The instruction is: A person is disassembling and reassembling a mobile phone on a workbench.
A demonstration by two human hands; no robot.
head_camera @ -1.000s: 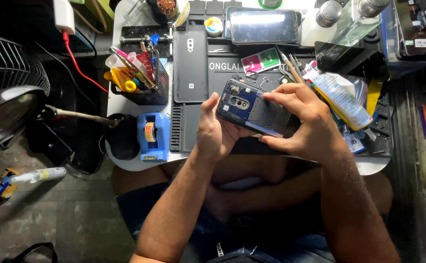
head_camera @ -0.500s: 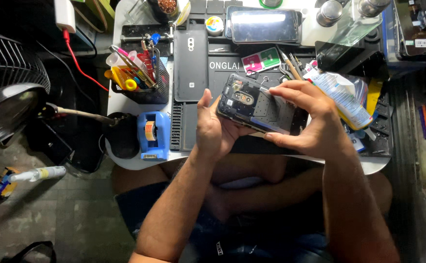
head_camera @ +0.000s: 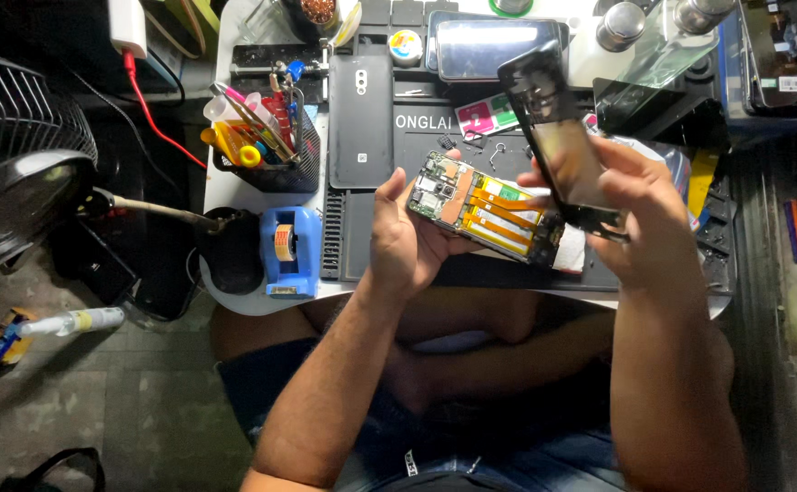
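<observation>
Opened phone sitting over the work mat

The left hand [head_camera: 408, 239] is cradling the phone body [head_camera: 485, 210] above the mat [head_camera: 435, 137]; the right hand [head_camera: 640, 214] is holding the back cover [head_camera: 562, 137] tilted just right of it, with the tape dispenser [head_camera: 289, 251] lying left.

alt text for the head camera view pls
A person's left hand holds an opened phone body with exposed orange ribbon cables, while the right hand lifts its dark back cover away above a black work mat. A blue tape dispenser sits left.

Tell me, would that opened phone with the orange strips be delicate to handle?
Probably. The opened phone shows bare circuit parts, likely fragile. Its orange strips look thin and bendy, so they might tear. The left hand cradles it from beneath, suggesting it's light.
</observation>
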